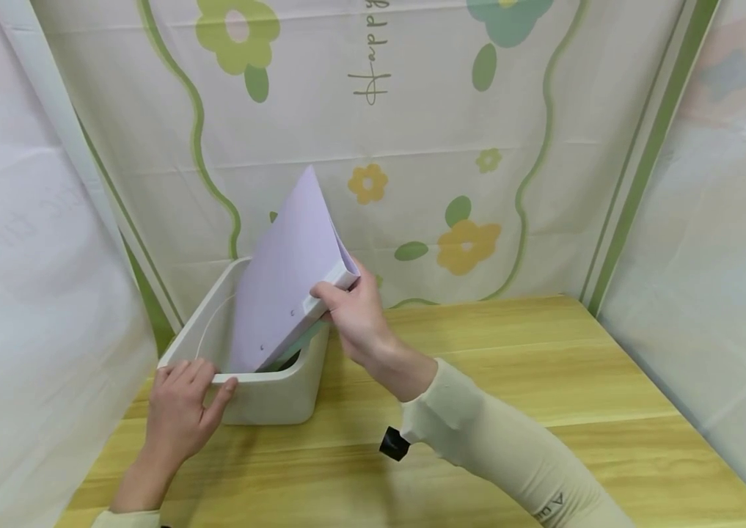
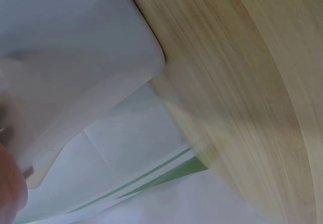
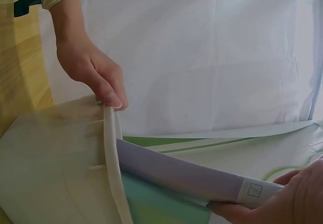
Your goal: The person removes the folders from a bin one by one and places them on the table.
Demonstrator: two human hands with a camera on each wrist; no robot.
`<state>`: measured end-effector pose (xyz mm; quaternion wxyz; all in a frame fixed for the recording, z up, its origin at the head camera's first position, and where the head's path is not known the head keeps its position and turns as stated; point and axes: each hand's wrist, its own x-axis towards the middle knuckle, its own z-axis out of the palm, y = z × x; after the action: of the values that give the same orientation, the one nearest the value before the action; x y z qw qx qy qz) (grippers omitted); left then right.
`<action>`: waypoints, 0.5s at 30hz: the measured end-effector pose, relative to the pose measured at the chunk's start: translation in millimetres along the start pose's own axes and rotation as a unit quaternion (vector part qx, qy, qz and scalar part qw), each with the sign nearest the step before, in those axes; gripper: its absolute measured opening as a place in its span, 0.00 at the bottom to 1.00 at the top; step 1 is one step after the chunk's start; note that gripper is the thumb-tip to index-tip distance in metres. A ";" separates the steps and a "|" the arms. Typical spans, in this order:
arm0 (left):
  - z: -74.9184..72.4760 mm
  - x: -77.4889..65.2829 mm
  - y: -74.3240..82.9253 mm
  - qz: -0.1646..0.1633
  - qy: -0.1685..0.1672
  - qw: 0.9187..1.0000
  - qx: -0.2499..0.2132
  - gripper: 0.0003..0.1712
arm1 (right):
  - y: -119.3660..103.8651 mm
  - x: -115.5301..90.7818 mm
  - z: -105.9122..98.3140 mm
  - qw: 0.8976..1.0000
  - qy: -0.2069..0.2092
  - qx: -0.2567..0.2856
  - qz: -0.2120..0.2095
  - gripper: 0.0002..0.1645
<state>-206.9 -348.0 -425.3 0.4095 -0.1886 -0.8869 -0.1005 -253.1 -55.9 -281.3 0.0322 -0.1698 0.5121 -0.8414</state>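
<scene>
A lilac ring binder (image 1: 287, 271) leans at a slant, its lower end inside a white plastic bin (image 1: 273, 400) and its upper part above the rim. My right hand (image 1: 359, 315) grips the binder by its spine near the upper end, thumb on the near face. The spine's white label (image 3: 254, 188) shows beside those fingers in the right wrist view. Under the binder is a green folder (image 3: 156, 199), partly hidden by it. My left hand (image 1: 184, 407) holds the bin's near rim at the left corner, fingers curled over the edge.
The bin stands on a wood-grain table (image 1: 478, 455) towards the left. Behind it hangs a white cloth (image 1: 412, 132) with printed flowers, and white sheets (image 1: 716, 257) hang at both sides. A small black piece (image 1: 395, 444) sticks out at the right cuff.
</scene>
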 end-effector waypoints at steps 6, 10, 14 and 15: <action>0.4 -0.2 -0.2 0.001 0.003 1.000 0.001 0.32 | -3.6 0.6 -5.6 1.000 0.002 0.002 0.003 0.35; 1.0 -0.2 -0.6 0.003 0.004 1.000 -0.001 0.32 | -6.3 1.3 -9.8 1.000 -0.008 0.000 -0.001 0.36; 1.3 -0.2 -0.9 0.002 0.004 1.000 -0.002 0.31 | -9.4 1.9 -13.8 1.000 -0.014 0.003 0.000 0.36; 1.3 -0.1 -0.9 0.003 0.004 1.000 -0.002 0.32 | -10.3 2.0 -14.9 1.000 -0.015 0.004 0.001 0.36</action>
<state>-208.1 -348.4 -426.3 0.4133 -0.1915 -0.8843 -0.1024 -258.5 -38.8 -278.0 0.0415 -0.1814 0.5080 -0.8410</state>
